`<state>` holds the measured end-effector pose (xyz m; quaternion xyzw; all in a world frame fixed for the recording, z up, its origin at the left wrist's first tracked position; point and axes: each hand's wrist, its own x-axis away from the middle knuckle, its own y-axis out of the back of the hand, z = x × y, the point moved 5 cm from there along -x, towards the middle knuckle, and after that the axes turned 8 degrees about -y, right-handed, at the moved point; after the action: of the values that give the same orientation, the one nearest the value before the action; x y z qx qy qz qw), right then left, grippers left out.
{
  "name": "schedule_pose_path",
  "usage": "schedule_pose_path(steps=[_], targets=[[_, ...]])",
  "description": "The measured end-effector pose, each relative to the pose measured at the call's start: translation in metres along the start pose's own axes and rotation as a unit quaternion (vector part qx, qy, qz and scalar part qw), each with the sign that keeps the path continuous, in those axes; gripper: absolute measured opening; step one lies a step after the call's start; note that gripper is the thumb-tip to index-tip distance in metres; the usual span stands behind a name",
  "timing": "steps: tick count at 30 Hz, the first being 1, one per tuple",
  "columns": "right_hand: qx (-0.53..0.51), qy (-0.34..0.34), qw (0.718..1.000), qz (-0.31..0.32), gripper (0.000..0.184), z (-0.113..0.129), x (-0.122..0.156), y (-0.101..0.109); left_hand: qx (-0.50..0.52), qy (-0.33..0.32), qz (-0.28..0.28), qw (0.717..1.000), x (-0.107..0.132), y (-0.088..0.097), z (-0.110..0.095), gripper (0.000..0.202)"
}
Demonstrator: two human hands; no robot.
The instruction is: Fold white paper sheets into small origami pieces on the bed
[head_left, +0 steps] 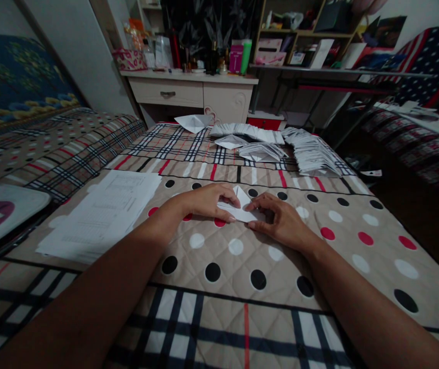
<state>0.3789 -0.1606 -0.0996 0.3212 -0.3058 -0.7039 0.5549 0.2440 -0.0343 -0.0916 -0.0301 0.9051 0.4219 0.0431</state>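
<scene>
A small folded piece of white paper (pixel 241 206) lies on the dotted quilt (pixel 242 256), pinned between both hands. My left hand (pixel 207 201) covers its left side, fingers curled over and pressing on the fold. From the other side, my right hand (pixel 281 220) pinches the paper's right edge with bent fingers. Only a pointed flap and a strip of the paper show between the fingers.
A stack of printed white sheets (pixel 104 212) lies left of my hands. Several folded paper pieces (pixel 265 143) are piled at the far end of the bed. A dresser (pixel 192 92) with bottles and a shelf (pixel 312 41) stand behind. A tablet-like board (pixel 0 215) sits at far left.
</scene>
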Motion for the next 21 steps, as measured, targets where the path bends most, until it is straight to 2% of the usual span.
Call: schedule_pose_path(steps=[7,15,21], targets=[[-0.023,0.007,1.000,0.002,0.021,-0.0017,-0.0002,0.0006,0.021,-0.004,0.001,1.000,0.0015,0.0028,0.0003,0.027],[-0.001,0.028,1.000,-0.007,0.018,0.0025,0.0014,0.0009,0.008,-0.005,0.001,1.000,0.0022,0.0053,-0.0003,0.041],[0.029,0.007,0.999,-0.037,0.016,-0.0003,0.0007,-0.0021,0.001,-0.026,-0.031,0.999,0.0021,0.0037,-0.0005,0.028]])
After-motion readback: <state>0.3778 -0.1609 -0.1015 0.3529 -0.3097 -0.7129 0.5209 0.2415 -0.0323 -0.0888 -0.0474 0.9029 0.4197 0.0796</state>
